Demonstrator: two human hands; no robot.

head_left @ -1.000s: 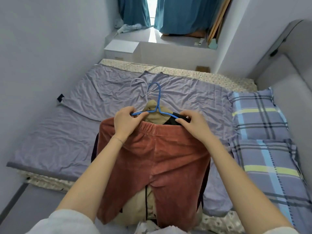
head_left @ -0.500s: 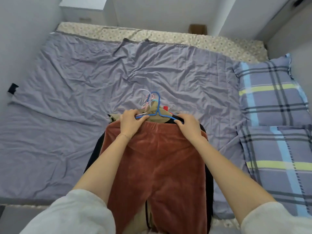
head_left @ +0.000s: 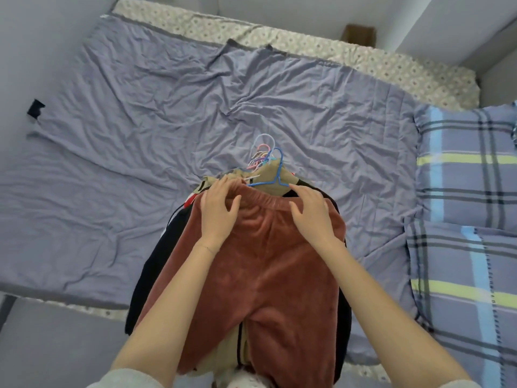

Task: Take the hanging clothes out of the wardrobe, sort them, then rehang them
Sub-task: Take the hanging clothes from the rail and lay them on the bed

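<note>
Wide bed (head_left: 134, 121) under a creased lilac quilt, plaid pillows (head_left: 464, 177) at its right. The stack of clothes (head_left: 151, 273) lies on its near edge, rust-red velvet trousers (head_left: 268, 275) on top. Left hand (head_left: 218, 214) and right hand (head_left: 312, 212) rest apart on the waistband, fingers loose, beside the blue hanger (head_left: 275, 175).

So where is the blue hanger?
In the head view, mid-frame, the blue hanger lies atop the clothes pile on the bed, just beyond the rust-red trousers, between the left hand and the right hand.
</note>
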